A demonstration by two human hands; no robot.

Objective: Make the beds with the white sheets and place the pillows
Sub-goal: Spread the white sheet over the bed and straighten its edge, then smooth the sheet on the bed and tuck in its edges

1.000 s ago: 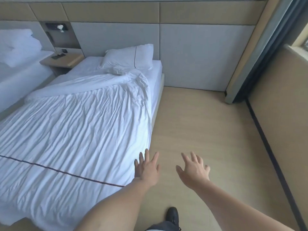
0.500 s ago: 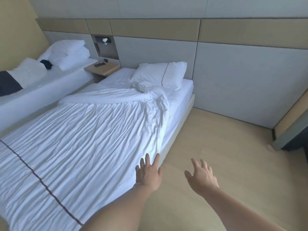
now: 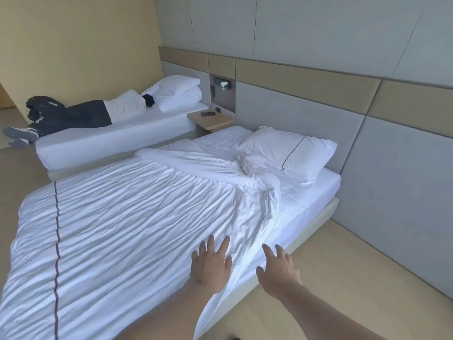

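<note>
Change since the earlier frame: view has swung left; both hands, then over the floor beside the bed, now sit at the duvet's right edge, and the far bed is wholly in frame.

Left hand (image 3: pixel 211 266): lower centre, fingers spread, palm down, over the duvet (image 3: pixel 127 217) near its right edge; grasping nothing. Whether it presses the cloth or hovers just above cannot be told.

Right hand (image 3: pixel 278 269): lower centre-right, fingers loosely spread, empty, over the hanging side of the duvet and the mattress edge.

Duvet: white, heavily creased, covering most of the near bed (image 3: pixel 316 207), centre of frame. A dark stripe (image 3: pixel 56 241) crosses it at left. Its upper end is bunched and folded back, with a twisted ridge running down the right side towards the hands.

Pillow (image 3: pixel 289 153): white with a thin dark line, centre right, at the head of the near bed against the headboard (image 3: pixel 294 114); a duvet corner lies against its lower left.

Sheet (image 3: pixel 318 182): white, fitted, bare between pillow and duvet.

Far bed (image 3: pixel 110 141): upper left, white sheet, no duvet. A person (image 3: pixel 81 114) in white top and dark trousers lies on it, shoes past the foot. Far pillows (image 3: pixel 179 93): white, piled at its head.

Nightstand (image 3: pixel 210 119): between the beds, upper centre, carrying small dark items.

Floor (image 3: pixel 331 278): pale wood, lower right.
</note>
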